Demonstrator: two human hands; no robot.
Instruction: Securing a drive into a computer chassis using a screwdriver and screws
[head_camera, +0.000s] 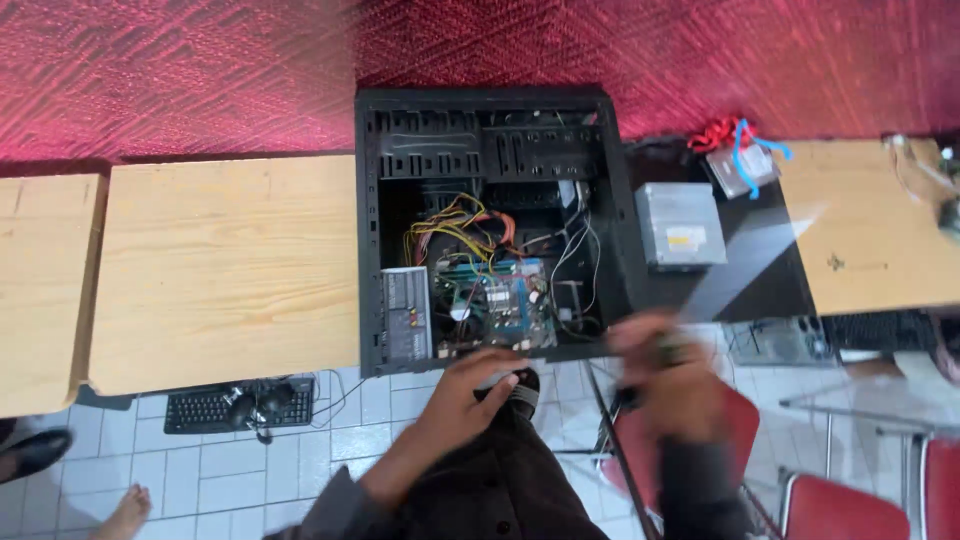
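A: What is the left hand doing?

B: It is lying flat with its fingers spread out, pressing on a small dark thing at the near edge of the computer case. It is not squeezing anything. It is just resting on top.

A: And the right hand?

B: It is moving fast, so it is looking all blurry. It is curling around something dark, but I cannot tell what it is, or how tight the grip is.

A: Where is the computer case sitting?

B: It is lying on its side with its open face up, just past both hands. The left hand is touching its near rim. The right hand is hanging by its near right corner.

A: What is showing inside?

B: A green board is sitting near the hands, with yellow and orange wires bunching up behind it.

A: What is lying around the case?

B: A wooden worktop is touching its left side. On the right, a grey metal box is lying on a dark top, close to the case. A keyboard is sitting on the tiled floor to the left. Red chairs are standing close on the right.

A: Where is the open room?

B: The wooden worktop on the left is looking wide and bare.
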